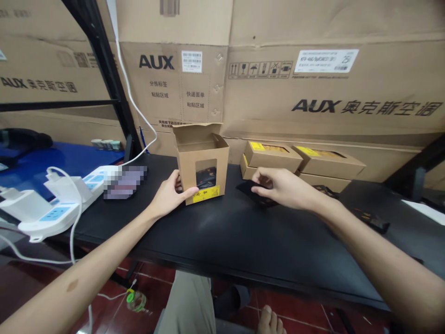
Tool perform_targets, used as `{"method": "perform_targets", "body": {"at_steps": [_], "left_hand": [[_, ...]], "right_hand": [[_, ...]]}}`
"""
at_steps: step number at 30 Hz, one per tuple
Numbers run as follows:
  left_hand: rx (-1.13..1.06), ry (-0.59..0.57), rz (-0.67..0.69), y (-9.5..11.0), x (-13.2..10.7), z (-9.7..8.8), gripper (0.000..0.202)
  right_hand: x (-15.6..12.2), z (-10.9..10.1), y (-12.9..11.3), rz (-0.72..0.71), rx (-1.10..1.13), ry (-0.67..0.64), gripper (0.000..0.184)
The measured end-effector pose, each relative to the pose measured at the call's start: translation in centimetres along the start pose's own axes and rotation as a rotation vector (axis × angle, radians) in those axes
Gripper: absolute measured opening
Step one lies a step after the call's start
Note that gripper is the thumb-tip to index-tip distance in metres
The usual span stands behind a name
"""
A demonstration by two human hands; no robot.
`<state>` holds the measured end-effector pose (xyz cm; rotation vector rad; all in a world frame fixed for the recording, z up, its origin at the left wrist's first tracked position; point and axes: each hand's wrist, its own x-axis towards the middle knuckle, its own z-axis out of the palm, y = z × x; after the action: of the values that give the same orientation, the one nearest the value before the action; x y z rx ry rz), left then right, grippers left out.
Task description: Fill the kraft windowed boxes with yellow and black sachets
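A small brown cardboard box (220, 162) stands upright on the black table, its top flap raised. Through its front window black packets (206, 177) with reddish print show inside; a yellow label runs along the bottom edge. My left hand (173, 192) grips the box's lower left corner, thumb on the front. To the right of the box, my right hand (278, 185) pinches a flat black packet (255, 192) just over the tabletop. More black packets (371, 219) lie beyond my right forearm.
Closed brown boxes (273, 158) with yellow labels are stacked at the back right, before large AUX cartons (257, 102). A white power strip (52, 218) with cables and a blurred-out object (125, 182) sit on the left. A black metal frame (107, 60) rises behind them.
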<state>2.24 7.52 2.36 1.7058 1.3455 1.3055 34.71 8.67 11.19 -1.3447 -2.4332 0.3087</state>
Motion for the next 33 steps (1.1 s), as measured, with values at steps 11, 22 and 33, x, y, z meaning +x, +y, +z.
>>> {"method": "perform_targets", "body": {"at_steps": [11, 22, 33], "left_hand": [[0.032, -0.006, 0.006, 0.2, -0.1, 0.0, 0.067], [0.086, -0.009, 0.018, 0.6, -0.4, -0.2, 0.072], [0.104, -0.008, 0.04, 0.6, -0.5, -0.1, 0.073]], "right_hand": [[1.4, 6.1, 1.2, 0.133, 0.345, 0.706, 0.038], [0.4, 6.2, 2.0, 0.318, 0.525, 0.665, 0.023], [0.7, 6.7, 3.0, 0.292, 0.377, 0.629, 0.024]]}}
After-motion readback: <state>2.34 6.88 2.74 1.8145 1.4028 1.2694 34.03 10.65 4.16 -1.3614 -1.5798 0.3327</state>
